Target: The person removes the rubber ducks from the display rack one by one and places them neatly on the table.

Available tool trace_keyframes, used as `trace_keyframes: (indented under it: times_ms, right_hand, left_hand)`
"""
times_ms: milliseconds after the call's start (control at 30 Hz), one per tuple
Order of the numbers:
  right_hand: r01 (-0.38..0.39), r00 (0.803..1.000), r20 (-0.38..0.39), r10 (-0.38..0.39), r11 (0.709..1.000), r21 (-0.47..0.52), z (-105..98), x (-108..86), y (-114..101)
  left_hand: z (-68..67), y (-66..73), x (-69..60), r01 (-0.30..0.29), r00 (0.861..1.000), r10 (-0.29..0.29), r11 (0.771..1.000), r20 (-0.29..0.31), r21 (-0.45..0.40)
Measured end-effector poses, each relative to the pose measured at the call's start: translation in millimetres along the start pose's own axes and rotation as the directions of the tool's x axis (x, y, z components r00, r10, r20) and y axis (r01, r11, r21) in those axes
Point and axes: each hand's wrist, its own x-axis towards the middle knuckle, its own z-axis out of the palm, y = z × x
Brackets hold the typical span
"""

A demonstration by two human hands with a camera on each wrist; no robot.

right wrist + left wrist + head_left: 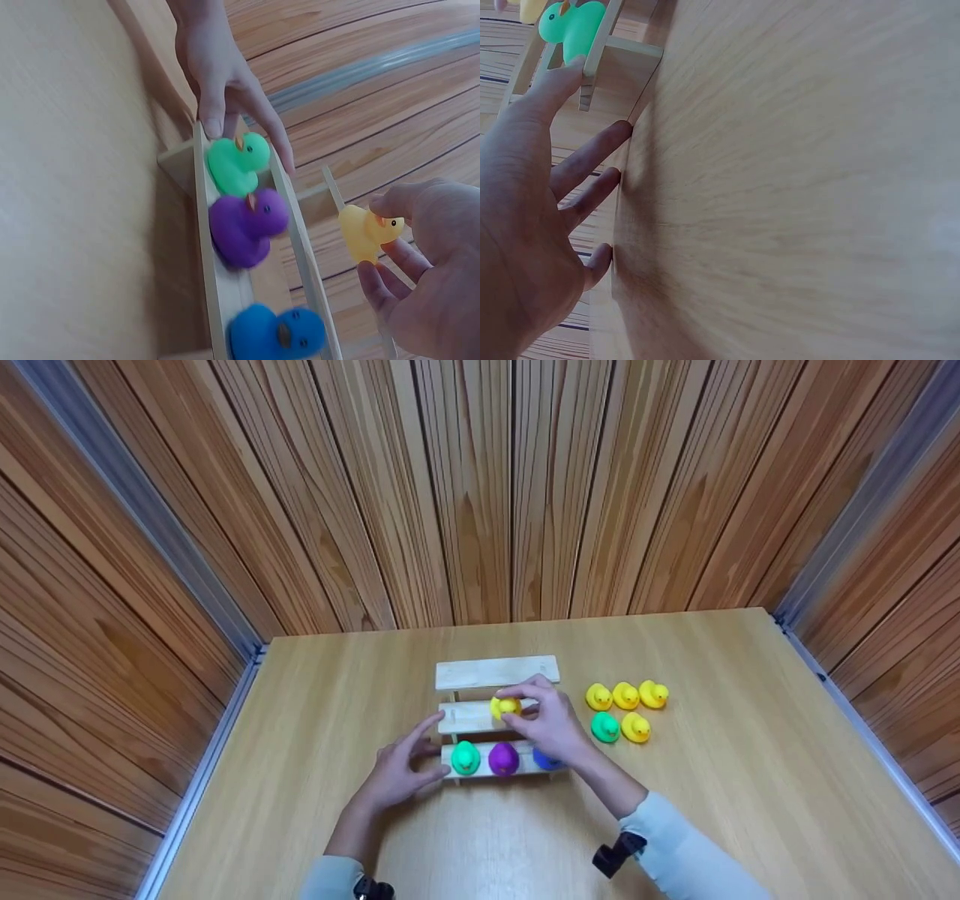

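Note:
A three-tier wooden rack (496, 670) stands on the table. My right hand (553, 721) pinches a yellow rubber duck (504, 707) between thumb and fingers at the middle tier; whether the duck touches the board I cannot tell. Along the front tier sit a green duck (234, 166), a purple duck (247, 229) and a blue duck (274, 334), the last partly hidden by the right hand in the head view. At the rack's left end my left hand (397, 771) has its fingers spread, its thumb touching the front tier beside the green duck.
Right of the rack, several yellow ducks (626, 695) and one green duck (605, 727) stand in two rows on the table (705, 780). Wood-panelled walls (480, 510) with metal corner posts enclose the back and sides.

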Motion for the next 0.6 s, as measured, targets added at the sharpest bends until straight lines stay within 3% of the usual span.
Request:
trace_keyframes:
  times_ms: [367, 600]
  right_hand:
    - [-0.03, 0.997, -0.068, 0.03, 1.0, 0.002, -37, -10.3, 20]
    - [-0.07, 0.993, -0.102, 0.066, 0.997, -0.03, -62, -17.9, 32]
  left_hand:
    - [0.4, -4.2, 0.0, -0.057, 0.998, 0.057, 0.998, -0.001, 0.013]
    - [-0.6, -1.6, -1.2, -0.041, 0.999, 0.041, 0.999, 0.004, 0.013]
